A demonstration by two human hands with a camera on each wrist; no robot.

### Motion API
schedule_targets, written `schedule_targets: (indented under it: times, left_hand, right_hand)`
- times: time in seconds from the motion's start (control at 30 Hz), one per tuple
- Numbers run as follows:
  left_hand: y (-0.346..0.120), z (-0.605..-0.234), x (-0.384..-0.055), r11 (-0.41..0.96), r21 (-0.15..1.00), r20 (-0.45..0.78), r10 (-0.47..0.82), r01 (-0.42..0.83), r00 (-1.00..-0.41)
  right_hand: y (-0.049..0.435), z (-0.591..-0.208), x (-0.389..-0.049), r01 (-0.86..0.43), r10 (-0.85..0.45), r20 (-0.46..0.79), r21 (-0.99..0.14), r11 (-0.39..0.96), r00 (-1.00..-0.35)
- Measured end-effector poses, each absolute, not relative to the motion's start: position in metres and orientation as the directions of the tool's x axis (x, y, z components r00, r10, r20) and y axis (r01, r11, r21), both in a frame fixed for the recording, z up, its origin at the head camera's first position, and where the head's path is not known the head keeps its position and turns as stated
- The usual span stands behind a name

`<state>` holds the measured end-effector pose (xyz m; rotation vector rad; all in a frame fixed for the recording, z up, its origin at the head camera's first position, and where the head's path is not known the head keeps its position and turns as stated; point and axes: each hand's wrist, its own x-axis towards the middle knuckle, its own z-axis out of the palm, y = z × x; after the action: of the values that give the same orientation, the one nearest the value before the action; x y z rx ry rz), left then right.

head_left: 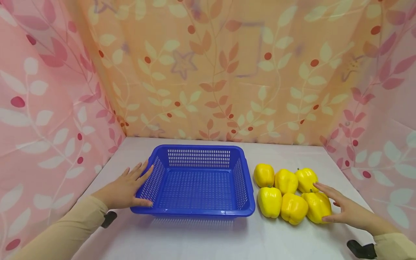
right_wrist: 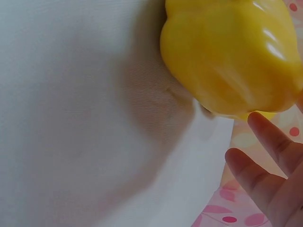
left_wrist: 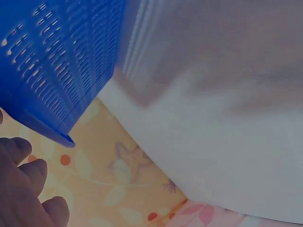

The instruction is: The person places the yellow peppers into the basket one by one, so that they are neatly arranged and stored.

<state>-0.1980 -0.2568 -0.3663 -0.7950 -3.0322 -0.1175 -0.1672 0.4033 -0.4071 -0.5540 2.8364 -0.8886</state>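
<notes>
Take the basket's middle as your dial, twelve toward the back. Largest around you is the flowered cloth (head_left: 214, 72), orange-yellow at twelve and pink at nine and three. Below it spreads the white-covered bench (head_left: 208, 242). On it sits your blue plastic basket (head_left: 191, 212), upright, with slotted walls and a bare floor.

Your beige left sleeve (head_left: 61, 231) comes in from eight, your beige right sleeve (head_left: 394, 245) from four. Your left hand (head_left: 128, 186) lies at the basket's nine o'clock rim, fingers straight and spread, thumb apart at the near corner. Your right hand (head_left: 346, 211) is well out at three, thumb and fingers parted about the near outer pepper (head_left: 316, 207); you cannot tell from these views whether the skin meets it.

That pepper is one of six yellow bell peppers, grouped closely in two rows of three on the bench, just beside the basket at three o'clock. Smallest are the black pieces at your wrists, one by the left cuff (head_left: 108, 219), one by the right (head_left: 362, 250).
</notes>
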Motion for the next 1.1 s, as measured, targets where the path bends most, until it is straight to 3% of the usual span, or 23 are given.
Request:
schedule_targets:
  times: [0.37,0.73,1.1]
  left_hand:
    - [-0.258,-0.375,-0.195,0.867,0.131,-0.02,0.488,0.482,-0.873]
    - [-0.258,-0.376,-0.194,0.845,0.185,-0.016,0.513,0.501,-0.859]
    - [-0.258,-0.381,-0.197,0.855,0.191,-0.031,0.496,0.482,-0.868]
  right_hand:
    - [0.403,-0.414,-0.166,-0.26,-0.36,-0.059,-0.586,0.768,-0.931]
    - [0.41,-0.425,-0.166,-0.333,-0.388,0.023,-0.558,0.76,-0.921]
    - [0.41,-0.427,-0.172,-0.272,-0.363,-0.049,-0.569,0.776,-0.931]
